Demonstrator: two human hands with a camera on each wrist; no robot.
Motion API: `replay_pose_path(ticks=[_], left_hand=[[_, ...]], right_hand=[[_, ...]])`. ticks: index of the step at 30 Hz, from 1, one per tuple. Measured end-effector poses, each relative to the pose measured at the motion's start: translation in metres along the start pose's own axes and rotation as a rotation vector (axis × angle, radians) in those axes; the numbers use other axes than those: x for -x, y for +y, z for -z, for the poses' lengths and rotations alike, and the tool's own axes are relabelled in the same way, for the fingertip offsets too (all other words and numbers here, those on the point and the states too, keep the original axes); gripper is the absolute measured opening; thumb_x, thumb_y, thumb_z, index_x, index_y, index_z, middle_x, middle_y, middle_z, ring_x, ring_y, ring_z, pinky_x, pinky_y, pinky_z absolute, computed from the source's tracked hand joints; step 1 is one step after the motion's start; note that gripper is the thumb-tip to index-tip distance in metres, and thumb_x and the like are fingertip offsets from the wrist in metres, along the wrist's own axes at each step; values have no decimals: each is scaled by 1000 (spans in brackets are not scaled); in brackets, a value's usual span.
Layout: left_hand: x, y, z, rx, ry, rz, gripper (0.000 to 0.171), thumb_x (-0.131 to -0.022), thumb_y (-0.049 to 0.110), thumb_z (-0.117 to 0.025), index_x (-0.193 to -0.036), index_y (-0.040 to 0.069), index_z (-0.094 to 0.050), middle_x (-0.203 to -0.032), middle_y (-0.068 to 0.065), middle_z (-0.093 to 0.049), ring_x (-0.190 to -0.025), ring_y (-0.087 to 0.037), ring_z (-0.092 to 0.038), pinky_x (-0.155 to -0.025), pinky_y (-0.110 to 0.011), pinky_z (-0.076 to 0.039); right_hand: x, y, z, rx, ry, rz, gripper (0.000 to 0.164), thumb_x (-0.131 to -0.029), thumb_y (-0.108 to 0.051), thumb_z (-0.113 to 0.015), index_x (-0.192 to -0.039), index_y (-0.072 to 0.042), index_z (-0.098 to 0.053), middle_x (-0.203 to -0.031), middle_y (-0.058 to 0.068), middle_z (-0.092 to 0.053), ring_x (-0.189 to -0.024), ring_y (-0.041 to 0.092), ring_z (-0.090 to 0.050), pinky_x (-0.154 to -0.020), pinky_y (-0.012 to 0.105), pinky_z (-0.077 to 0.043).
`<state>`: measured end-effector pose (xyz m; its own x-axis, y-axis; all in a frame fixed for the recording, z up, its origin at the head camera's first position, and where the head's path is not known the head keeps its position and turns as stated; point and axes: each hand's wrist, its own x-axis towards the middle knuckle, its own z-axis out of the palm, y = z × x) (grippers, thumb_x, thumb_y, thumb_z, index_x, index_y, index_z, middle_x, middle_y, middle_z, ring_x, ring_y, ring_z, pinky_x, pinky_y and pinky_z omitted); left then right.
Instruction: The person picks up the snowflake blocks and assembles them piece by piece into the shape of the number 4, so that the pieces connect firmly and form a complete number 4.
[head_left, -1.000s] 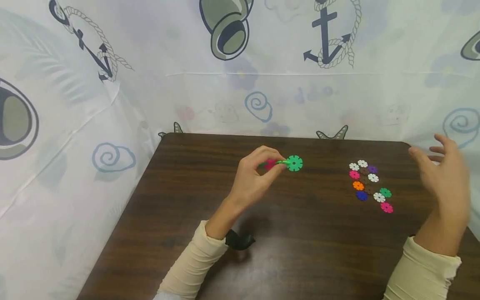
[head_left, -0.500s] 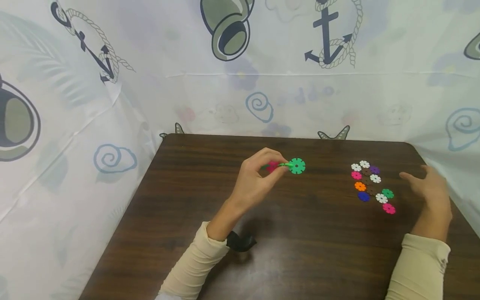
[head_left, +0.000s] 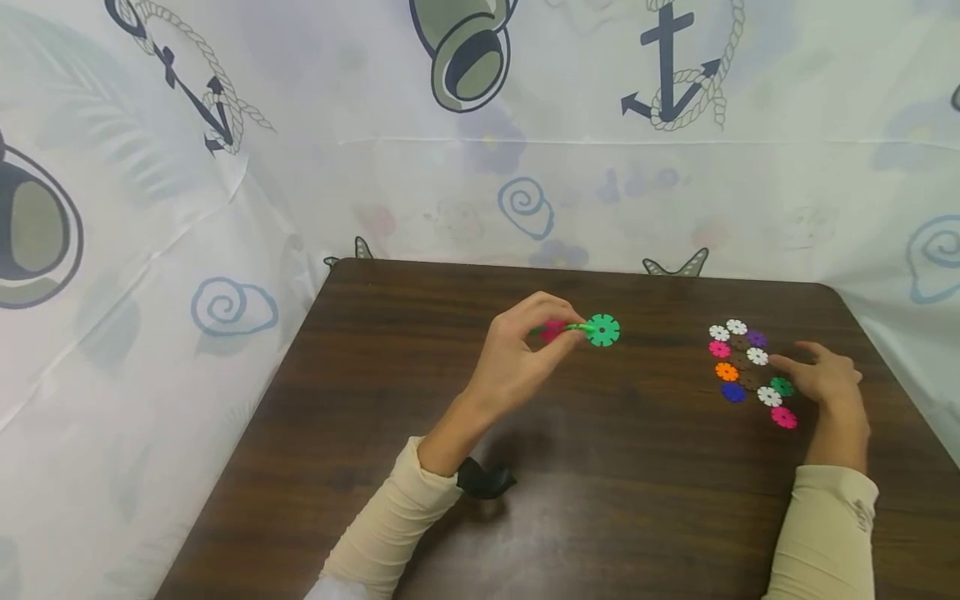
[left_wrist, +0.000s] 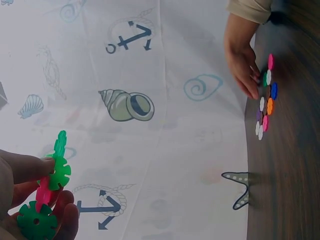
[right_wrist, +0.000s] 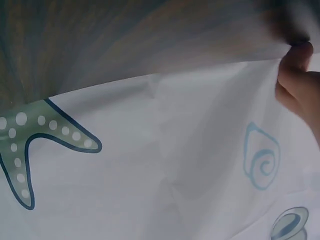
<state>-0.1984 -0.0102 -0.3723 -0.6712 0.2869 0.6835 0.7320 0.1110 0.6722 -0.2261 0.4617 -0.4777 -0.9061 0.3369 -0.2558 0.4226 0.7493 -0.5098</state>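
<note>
My left hand (head_left: 517, 358) pinches a short chain of notched plastic discs between thumb and fingers, held over the table. A green disc (head_left: 603, 330) sticks out past the fingertips at its right end. The left wrist view shows more of the chain: a light green disc (left_wrist: 61, 172), a pink disc (left_wrist: 43, 192) and a dark green disc (left_wrist: 37, 223), slotted edge to edge. My right hand (head_left: 828, 383) is low at the right side of the loose discs, its fingers relaxed and holding nothing. Its foremost fingertip is right by a white disc (head_left: 757, 357).
Several loose discs lie flat in a cluster on the right of the brown table (head_left: 637, 467), among them an orange disc (head_left: 726, 372), a blue disc (head_left: 733, 392) and a pink disc (head_left: 783, 417). A patterned white cloth (head_left: 420, 192) hangs behind and to the left.
My right hand has come down and leftward from the right edge to beside the loose discs. The left hand keeps pinching the chain in nearly the same place.
</note>
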Motion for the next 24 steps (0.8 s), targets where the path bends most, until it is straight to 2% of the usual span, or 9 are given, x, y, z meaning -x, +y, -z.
replay_pose_path(ticks=[7,13,15,19,22,24], left_hand=[[-3,2,0,-12,-6,-2,9,-89,4,-78,-98,7,-78,-99,-3,-73,-94,-12,-67,-77,-23,-53],[-2,4,0,-21,-19,8,9,-89,4,-78,-98,7,-78,-100,-3,-73,-95,-12,-67,-77,-22,-54],[-2,4,0,-19,-18,12,9,-89,5,-78,-98,7,-78,-100,-3,-73,-94,-12,-66,-77,-23,-54],[0,3,0,-13,-11,18,8,-89,5,-78,-98,6,-78,-100,-4,-73,-92,-12,-66,-76,-29,-56],[1,2,0,-13,-10,20,8,-89,5,-78,-97,6,-78,-99,-4,-73,-91,-12,-66,-75,-37,-58],[1,2,0,-16,-11,21,8,-89,5,-77,-97,6,-78,-100,-4,-73,-91,-12,-66,-75,-41,-58]], right_hand=[[-4,-6,-7,-14,55,40,81,-102,-59,-51,-154,2,-36,-153,53,0,-134,73,-10,-101,87,-26],[-6,-9,-14,-49,88,88,62,-105,-47,-52,-142,3,-51,-150,50,-20,-129,68,-18,-96,80,-32],[-6,-10,-15,-59,87,90,60,-105,-44,-53,-139,6,-50,-147,48,-28,-126,64,-21,-94,76,-35],[-3,-15,-15,-74,84,79,57,-105,-36,-54,-137,12,-47,-136,43,-42,-118,58,-39,-91,68,-43],[0,-20,-14,-95,86,56,55,-106,-32,-53,-137,13,-46,-132,40,-47,-111,53,-50,-88,63,-49],[4,-25,-11,-124,95,29,55,-106,-32,-52,-140,12,-47,-136,40,-46,-113,53,-50,-89,64,-49]])
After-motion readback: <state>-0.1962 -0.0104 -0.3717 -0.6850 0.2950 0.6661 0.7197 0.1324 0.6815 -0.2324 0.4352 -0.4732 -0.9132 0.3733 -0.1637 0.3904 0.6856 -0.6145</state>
